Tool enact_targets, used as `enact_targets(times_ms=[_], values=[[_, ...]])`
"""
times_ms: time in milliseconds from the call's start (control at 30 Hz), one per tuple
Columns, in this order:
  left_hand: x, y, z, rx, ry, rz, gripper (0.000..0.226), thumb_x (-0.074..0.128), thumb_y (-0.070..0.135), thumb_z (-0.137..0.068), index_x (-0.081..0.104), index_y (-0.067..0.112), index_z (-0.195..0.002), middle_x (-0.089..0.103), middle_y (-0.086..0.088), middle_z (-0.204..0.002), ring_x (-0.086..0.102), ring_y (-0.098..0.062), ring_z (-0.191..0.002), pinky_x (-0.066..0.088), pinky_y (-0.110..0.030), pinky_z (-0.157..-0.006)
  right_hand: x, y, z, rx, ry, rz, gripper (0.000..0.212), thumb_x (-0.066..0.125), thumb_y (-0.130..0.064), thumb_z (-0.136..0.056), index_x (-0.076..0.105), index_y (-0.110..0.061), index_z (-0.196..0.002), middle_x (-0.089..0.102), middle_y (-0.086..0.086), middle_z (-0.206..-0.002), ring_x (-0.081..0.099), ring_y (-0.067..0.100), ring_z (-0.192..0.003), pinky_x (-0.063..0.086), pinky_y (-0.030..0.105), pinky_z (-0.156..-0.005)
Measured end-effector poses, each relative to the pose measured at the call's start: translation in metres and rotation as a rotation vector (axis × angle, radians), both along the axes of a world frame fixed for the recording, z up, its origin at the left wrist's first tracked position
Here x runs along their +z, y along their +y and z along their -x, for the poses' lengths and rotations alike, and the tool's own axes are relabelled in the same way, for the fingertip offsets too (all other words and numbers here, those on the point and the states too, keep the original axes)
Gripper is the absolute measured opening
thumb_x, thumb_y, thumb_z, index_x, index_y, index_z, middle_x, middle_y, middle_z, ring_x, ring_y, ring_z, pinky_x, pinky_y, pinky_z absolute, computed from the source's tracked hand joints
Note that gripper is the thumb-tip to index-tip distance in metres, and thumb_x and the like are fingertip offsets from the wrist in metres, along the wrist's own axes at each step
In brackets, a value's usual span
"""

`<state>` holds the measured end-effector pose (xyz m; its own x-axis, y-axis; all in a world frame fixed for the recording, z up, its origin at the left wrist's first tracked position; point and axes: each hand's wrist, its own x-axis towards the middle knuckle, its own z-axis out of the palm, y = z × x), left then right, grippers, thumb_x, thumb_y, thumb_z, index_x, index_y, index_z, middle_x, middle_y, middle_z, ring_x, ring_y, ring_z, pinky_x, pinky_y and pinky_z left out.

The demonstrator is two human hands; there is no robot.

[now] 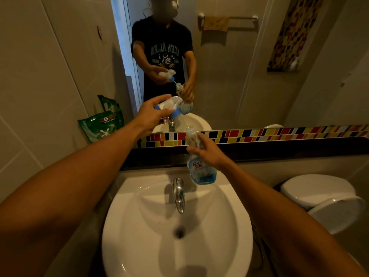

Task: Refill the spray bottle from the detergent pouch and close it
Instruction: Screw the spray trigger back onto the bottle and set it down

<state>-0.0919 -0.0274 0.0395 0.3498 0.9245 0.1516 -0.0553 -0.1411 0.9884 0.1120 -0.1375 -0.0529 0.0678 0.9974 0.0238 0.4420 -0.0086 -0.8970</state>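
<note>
My right hand (207, 151) grips a clear spray bottle (200, 170) by its neck, above the back rim of the sink. The bottle has a blue label, a little blue liquid at the bottom, and an open mouth with no top on it. My left hand (151, 114) holds the white and blue trigger spray head (169, 107) up and to the left of the bottle, apart from it. The green detergent pouch (99, 124) leans against the wall at the left, on the ledge.
A white sink (139, 226) with a chrome tap (178, 193) lies below my hands. A mirror above the coloured tile strip (279, 133) reflects a person. A white toilet (323, 198) stands at the right. A towel hangs on a rail in the reflection.
</note>
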Motion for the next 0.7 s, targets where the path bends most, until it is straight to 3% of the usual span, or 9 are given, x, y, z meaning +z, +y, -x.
enact_targets(times_ms=[100,300,533,700], values=[[-0.007,-0.005,-0.007,-0.038,0.028,-0.014,0.049,0.072,0.001,-0.087,0.065,0.022,-0.131,0.058,-0.008,-0.128,0.062,-0.03,-0.109,0.058,-0.028,-0.075,0.002,0.005,0.003,0.001,0.0,-0.014,0.055,0.072,-0.03,-0.097,0.049,-0.021,-0.146,0.065,0.0,-0.128,0.066,0.02,-0.116,0.056,0.043,-0.098],[-0.013,-0.015,-0.017,-0.09,0.065,-0.023,0.052,0.07,-0.002,-0.088,0.061,0.017,-0.136,0.061,-0.006,-0.125,0.066,-0.02,-0.101,0.059,-0.025,-0.074,0.005,0.01,0.003,0.019,0.025,-0.019,0.047,0.07,-0.029,-0.098,0.051,-0.022,-0.14,0.067,0.002,-0.123,0.068,0.019,-0.111,0.056,0.038,-0.091],[-0.019,-0.017,-0.024,-0.109,0.098,-0.026,0.051,0.07,0.0,-0.087,0.063,0.02,-0.133,0.061,-0.005,-0.126,0.061,-0.031,-0.116,0.056,-0.049,-0.094,0.003,0.012,0.003,0.021,0.021,-0.016,0.046,0.07,-0.029,-0.098,0.051,-0.022,-0.14,0.068,0.004,-0.123,0.068,0.02,-0.11,0.055,0.035,-0.087],[-0.025,-0.018,-0.031,-0.077,0.09,-0.036,0.05,0.069,-0.002,-0.085,0.066,0.023,-0.128,0.061,-0.008,-0.123,0.062,-0.033,-0.114,0.055,-0.055,-0.093,0.002,0.013,0.002,0.02,0.041,-0.009,0.047,0.07,-0.028,-0.099,0.05,-0.021,-0.141,0.067,0.005,-0.125,0.068,0.021,-0.112,0.056,0.036,-0.089]])
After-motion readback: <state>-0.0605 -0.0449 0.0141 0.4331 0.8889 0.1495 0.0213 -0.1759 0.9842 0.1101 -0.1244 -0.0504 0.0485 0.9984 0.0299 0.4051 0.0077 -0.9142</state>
